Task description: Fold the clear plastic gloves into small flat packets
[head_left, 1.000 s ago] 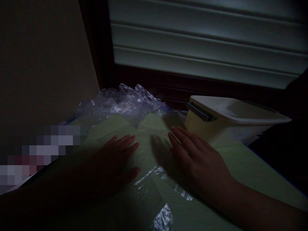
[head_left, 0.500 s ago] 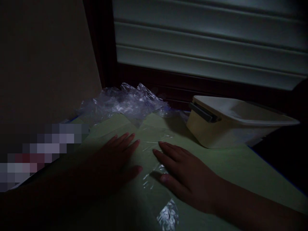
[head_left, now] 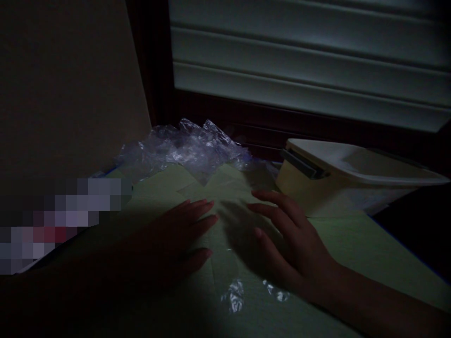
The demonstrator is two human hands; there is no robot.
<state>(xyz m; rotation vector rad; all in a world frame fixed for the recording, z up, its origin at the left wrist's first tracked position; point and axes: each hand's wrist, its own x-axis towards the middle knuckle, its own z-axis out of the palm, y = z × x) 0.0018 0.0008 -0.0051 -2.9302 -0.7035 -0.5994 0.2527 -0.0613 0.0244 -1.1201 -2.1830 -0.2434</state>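
On the green tabletop (head_left: 352, 263) lies a thin, clear plastic sheet or bag (head_left: 237, 293), its shiny creases showing between and below my hands. My left hand (head_left: 186, 230) rests flat at the sheet's left side with the fingers stretched out. Above the sheet's right side hovers my right hand (head_left: 292, 239), fingers spread and slightly curled, holding nothing; its shadow falls on the table. The outline of the clear plastic is hard to make out in the dim light.
A crumpled heap of clear plastic bags (head_left: 190, 145) sits at the back of the table. To the right stands a cream plastic bin (head_left: 303, 188) with a dark handle. A blurred-out item (head_left: 81, 206) is at the left edge. Behind are a wall and a slatted shutter (head_left: 299, 56).
My right hand has lifted off the plastic and shifted to the right, its fingers spreading. My left hand has slid slightly right. The creases in the sheet have changed shape.
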